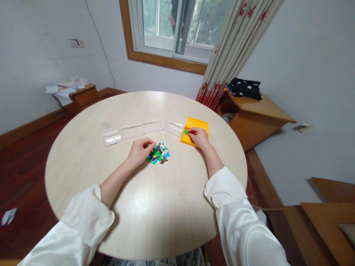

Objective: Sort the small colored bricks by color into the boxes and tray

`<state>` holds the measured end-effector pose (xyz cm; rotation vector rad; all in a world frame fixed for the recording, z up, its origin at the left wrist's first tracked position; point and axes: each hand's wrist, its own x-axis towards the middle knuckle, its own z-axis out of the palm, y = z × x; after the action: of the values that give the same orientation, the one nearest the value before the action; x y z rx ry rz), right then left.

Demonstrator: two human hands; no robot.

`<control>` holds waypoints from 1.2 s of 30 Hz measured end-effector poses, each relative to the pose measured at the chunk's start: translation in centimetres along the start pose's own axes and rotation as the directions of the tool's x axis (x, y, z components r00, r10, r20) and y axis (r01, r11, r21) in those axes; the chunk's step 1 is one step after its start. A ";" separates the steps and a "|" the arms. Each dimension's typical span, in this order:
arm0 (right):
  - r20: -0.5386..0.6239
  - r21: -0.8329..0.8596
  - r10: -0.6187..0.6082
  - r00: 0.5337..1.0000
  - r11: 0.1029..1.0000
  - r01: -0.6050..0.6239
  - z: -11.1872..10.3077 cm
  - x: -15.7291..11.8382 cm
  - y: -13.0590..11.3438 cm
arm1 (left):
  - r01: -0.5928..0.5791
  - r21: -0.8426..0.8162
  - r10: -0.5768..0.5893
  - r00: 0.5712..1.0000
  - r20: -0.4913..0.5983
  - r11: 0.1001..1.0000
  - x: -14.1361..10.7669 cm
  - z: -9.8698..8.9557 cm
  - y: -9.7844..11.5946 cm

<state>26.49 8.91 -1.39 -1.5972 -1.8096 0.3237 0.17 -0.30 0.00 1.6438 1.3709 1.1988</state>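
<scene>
Pinches small green plastic piece (186, 132) in right hand (198, 136) over rectangular yellow plastic case (199, 122); has left hand (140, 151) narrow at multicoloured plastic-piece pile (159, 154), can't tell if holding any.

- I see my left grip (141, 150) at the left edge of the coloured pieces (158, 155).
- My right grip (199, 137) pinches a green piece (186, 132) at the yellow case (198, 123).
- Clear trays (133, 131) sit on the tabletop (158, 207), left of the case.
</scene>
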 end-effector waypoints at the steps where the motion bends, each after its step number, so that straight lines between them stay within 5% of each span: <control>1: 0.002 -0.005 -0.001 1.000 1.000 0.001 0.0 0.0 0.0 | 0.001 -0.001 -0.001 1.000 0.000 1.000 0.0 0.0 0.0; 36: 0.086 -0.154 -0.059 0.995 0.986 0.071 0.4 0.5 -0.2 | 0.008 0.005 -0.008 1.000 0.007 1.000 -0.1 -0.1 0.2</control>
<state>26.11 9.49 -1.40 -1.6479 -1.9874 0.2240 0.18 -0.40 0.17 1.6426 1.3760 1.1851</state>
